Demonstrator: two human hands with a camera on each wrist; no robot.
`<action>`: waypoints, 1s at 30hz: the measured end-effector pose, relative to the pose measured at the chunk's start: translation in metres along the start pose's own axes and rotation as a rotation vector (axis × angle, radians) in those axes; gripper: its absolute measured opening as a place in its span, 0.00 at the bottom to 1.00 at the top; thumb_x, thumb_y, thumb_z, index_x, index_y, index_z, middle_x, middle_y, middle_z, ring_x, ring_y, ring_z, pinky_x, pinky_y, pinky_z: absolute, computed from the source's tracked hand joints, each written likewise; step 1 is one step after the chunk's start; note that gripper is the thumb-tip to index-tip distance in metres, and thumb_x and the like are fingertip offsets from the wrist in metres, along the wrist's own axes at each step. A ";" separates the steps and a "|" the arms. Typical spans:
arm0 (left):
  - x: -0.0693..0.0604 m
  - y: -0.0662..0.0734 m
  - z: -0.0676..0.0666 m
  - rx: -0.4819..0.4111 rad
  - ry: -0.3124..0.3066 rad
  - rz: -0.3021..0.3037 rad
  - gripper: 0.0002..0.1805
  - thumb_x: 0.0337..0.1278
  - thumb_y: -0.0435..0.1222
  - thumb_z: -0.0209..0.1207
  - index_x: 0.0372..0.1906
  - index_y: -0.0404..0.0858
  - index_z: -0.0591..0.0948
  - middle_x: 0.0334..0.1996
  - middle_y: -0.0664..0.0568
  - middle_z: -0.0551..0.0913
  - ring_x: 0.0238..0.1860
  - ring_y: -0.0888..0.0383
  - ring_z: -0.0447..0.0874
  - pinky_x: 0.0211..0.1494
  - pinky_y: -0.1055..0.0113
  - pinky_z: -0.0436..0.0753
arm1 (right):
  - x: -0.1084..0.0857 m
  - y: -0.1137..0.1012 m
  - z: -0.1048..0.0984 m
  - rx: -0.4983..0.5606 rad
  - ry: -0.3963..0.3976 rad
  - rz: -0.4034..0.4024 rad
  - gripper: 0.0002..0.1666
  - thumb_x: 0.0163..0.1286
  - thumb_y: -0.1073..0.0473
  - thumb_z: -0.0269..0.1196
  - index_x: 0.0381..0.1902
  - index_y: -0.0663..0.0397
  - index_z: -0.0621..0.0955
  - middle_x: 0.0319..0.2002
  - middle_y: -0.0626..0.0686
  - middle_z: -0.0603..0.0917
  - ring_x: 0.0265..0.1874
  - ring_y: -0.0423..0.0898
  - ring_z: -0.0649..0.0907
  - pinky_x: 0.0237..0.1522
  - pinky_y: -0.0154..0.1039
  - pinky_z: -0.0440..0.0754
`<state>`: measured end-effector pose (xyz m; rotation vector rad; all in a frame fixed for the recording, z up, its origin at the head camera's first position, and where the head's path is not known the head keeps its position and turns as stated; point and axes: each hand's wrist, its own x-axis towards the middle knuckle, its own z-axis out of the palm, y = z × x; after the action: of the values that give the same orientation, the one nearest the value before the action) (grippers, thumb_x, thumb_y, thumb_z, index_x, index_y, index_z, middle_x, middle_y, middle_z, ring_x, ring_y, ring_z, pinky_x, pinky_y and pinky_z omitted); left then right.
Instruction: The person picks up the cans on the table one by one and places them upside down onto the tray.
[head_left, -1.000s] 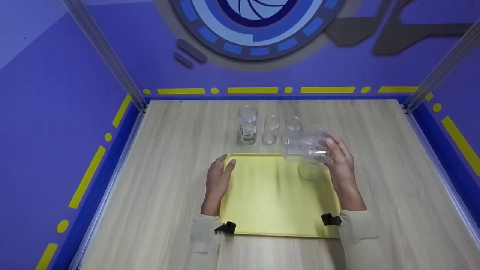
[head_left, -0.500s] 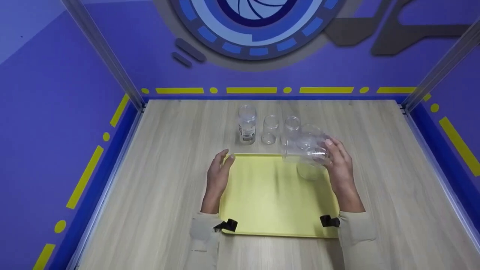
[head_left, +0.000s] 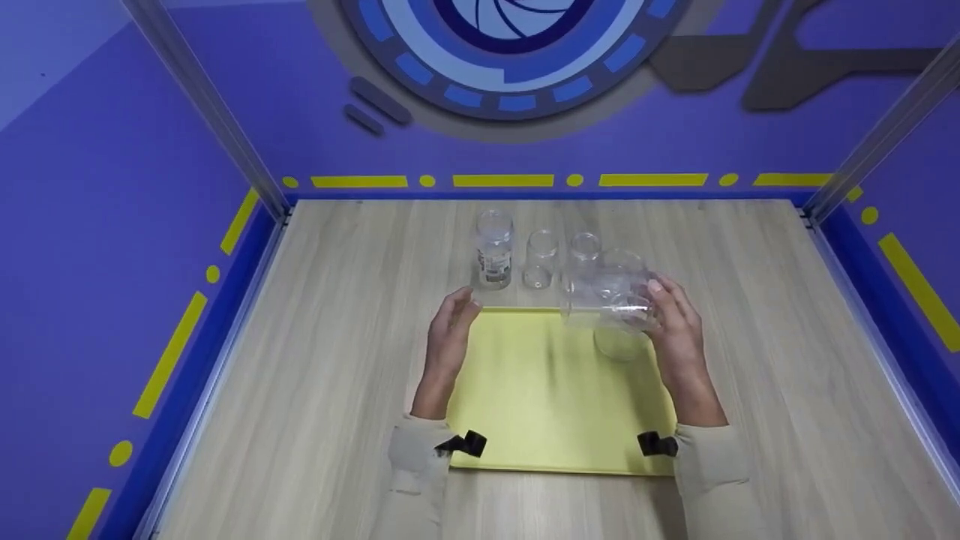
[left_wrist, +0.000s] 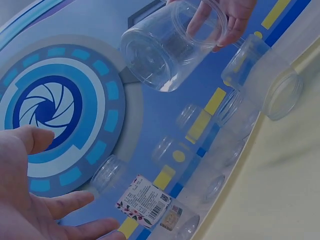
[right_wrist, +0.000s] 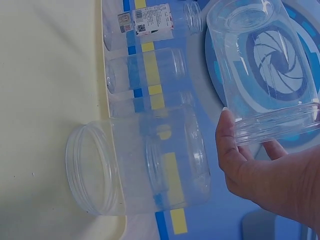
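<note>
A clear wide-mouthed jar [head_left: 600,304] lies sideways in the air above the tray's far right part, base pointing left. The right hand [head_left: 679,322] grips it by the threaded mouth end; the left hand [head_left: 448,334], fingers loose and holding nothing, hangs by the tray's left side. The jar looks light and stiff—plastic or glass, I cannot tell—and its smooth wall may slip, so the ribbed rim seems the surer hold, with a palm under the base. Another wide jar [head_left: 621,347] stands mouth down on the yellow tray [head_left: 555,420]. Beyond, on the tabletop [head_left: 322,360], are two small jars [head_left: 541,259] and, left of them, an upright labelled jar [head_left: 493,251].
</note>
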<state>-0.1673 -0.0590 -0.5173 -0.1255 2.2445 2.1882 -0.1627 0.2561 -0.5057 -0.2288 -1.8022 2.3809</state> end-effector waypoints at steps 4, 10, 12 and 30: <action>0.001 0.004 0.007 -0.014 -0.029 -0.001 0.34 0.76 0.48 0.54 0.77 0.32 0.69 0.75 0.37 0.69 0.77 0.42 0.66 0.79 0.47 0.63 | -0.001 0.001 0.000 -0.004 0.000 -0.005 0.27 0.85 0.51 0.55 0.72 0.61 0.73 0.57 0.59 0.81 0.59 0.57 0.80 0.53 0.42 0.86; 0.000 0.009 0.018 -0.008 -0.031 0.019 0.32 0.75 0.45 0.55 0.76 0.32 0.71 0.74 0.38 0.72 0.76 0.42 0.68 0.78 0.49 0.66 | -0.002 0.000 0.001 -0.003 -0.005 -0.006 0.29 0.84 0.51 0.56 0.73 0.62 0.72 0.56 0.58 0.82 0.60 0.55 0.81 0.54 0.43 0.86; -0.001 0.010 0.021 -0.008 -0.027 0.027 0.31 0.75 0.44 0.55 0.75 0.32 0.72 0.74 0.38 0.72 0.76 0.41 0.68 0.78 0.48 0.66 | -0.001 0.000 0.002 0.002 -0.004 -0.003 0.29 0.84 0.51 0.56 0.73 0.62 0.72 0.55 0.57 0.82 0.59 0.54 0.81 0.54 0.43 0.86; 0.001 0.015 0.043 0.004 -0.084 0.072 0.32 0.74 0.47 0.56 0.74 0.34 0.74 0.71 0.38 0.73 0.71 0.42 0.72 0.71 0.45 0.73 | -0.002 0.001 0.005 0.002 -0.018 -0.004 0.29 0.84 0.51 0.56 0.74 0.62 0.72 0.59 0.60 0.81 0.58 0.52 0.81 0.53 0.43 0.86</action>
<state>-0.1710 -0.0156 -0.5034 0.0465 2.2429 2.1787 -0.1619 0.2504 -0.5047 -0.2040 -1.8065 2.3893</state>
